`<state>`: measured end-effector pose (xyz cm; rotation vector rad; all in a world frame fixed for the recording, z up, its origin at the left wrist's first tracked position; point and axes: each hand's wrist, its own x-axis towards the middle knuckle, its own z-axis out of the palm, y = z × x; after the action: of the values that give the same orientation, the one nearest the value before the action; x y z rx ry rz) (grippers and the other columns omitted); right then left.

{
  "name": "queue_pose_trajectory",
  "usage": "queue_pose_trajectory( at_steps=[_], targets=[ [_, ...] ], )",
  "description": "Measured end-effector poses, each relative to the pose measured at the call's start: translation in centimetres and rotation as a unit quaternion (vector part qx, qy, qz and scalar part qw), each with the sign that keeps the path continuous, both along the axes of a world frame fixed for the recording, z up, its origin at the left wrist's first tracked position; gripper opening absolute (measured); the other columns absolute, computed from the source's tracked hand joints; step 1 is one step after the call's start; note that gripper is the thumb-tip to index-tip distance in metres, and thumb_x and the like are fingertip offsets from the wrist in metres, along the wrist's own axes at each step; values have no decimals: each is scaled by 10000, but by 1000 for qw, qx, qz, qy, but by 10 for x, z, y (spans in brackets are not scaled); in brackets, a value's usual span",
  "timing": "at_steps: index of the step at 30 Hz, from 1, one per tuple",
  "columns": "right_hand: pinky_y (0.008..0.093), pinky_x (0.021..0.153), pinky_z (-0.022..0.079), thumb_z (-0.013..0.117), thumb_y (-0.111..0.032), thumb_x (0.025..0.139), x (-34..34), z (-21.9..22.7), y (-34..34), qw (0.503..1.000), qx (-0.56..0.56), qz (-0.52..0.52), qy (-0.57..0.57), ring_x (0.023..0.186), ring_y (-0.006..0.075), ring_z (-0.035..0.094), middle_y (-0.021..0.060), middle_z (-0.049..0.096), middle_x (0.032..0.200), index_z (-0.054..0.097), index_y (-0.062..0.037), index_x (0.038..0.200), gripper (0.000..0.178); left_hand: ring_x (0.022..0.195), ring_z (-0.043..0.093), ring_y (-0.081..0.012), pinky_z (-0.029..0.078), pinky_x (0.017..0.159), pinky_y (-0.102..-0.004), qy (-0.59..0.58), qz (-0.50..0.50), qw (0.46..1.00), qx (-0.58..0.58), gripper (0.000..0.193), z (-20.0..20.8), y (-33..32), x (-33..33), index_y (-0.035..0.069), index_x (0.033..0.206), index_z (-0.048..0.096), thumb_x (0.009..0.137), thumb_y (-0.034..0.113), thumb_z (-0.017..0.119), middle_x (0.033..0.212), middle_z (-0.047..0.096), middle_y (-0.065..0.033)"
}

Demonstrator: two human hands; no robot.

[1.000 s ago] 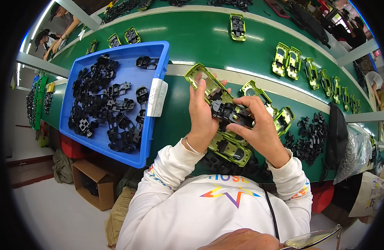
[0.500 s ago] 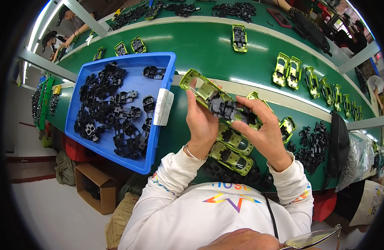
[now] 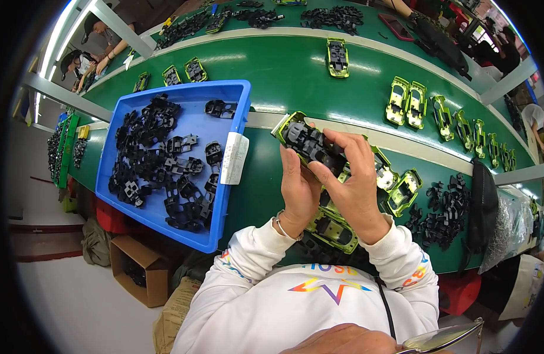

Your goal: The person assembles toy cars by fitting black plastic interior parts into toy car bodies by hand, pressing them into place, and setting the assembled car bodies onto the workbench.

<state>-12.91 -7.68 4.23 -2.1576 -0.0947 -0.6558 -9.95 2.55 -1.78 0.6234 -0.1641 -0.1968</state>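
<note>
My left hand point(image 3: 300, 190) is closed round a lime-green toy car body shell point(image 3: 278, 128) from below, tilted with its hollow side up. Inside the shell sits a black plastic car interior piece point(image 3: 305, 141). My right hand point(image 3: 356, 184) grips the black piece at its nearer end, forefinger and thumb on opposite sides; the fingers hide that end. Below my hands, more green car shells point(image 3: 332, 230) lie on the green bench, and another shell point(image 3: 405, 192) rests right of my right hand.
A blue tray point(image 3: 229, 203) of black interior pieces point(image 3: 145, 141) stands at the left. Loose black pieces point(image 3: 446, 206) lie in a heap at the right. Along the green conveyor belt point(image 3: 272, 65) sit several green shells point(image 3: 338, 58). A black pouch point(image 3: 480, 206) lies at the bench's right.
The black piece now lies deeper along the shell, covering its floor. Both hands have shifted slightly and turned the shell; my right hand has come closer to my left.
</note>
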Motion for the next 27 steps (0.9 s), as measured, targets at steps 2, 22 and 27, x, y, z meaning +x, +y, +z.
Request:
queue_pose_trajectory(
  at_steps=[2,22,27],
  targets=[
    [358,884,485,787,-101,758,-2,0,4,1000,17,-9,18,1007,274,590,119,606,1096,626,-37,1217,491,1268,507,-215,411,1085,-381,12,12,1000,0,528,1,1,-1,60,1489,313,1087,400,349,1423,466,-104],
    [379,682,524,815,-136,760,-4,18,-5,997,14,44,54,847,302,638,141,593,991,641,-14,1212,499,1277,517,-249,450,1065,-417,-29,-3,1000,-1,483,3,5,-1,91,1493,285,1092,354,335,1428,470,-119],
    [375,689,531,809,-172,774,-5,15,-1,998,-31,29,48,864,300,641,139,589,983,629,-9,1228,515,1258,530,-253,460,1054,-421,-20,6,1000,12,476,2,3,1,79,1474,303,1091,361,333,1405,484,-120]
  ],
)
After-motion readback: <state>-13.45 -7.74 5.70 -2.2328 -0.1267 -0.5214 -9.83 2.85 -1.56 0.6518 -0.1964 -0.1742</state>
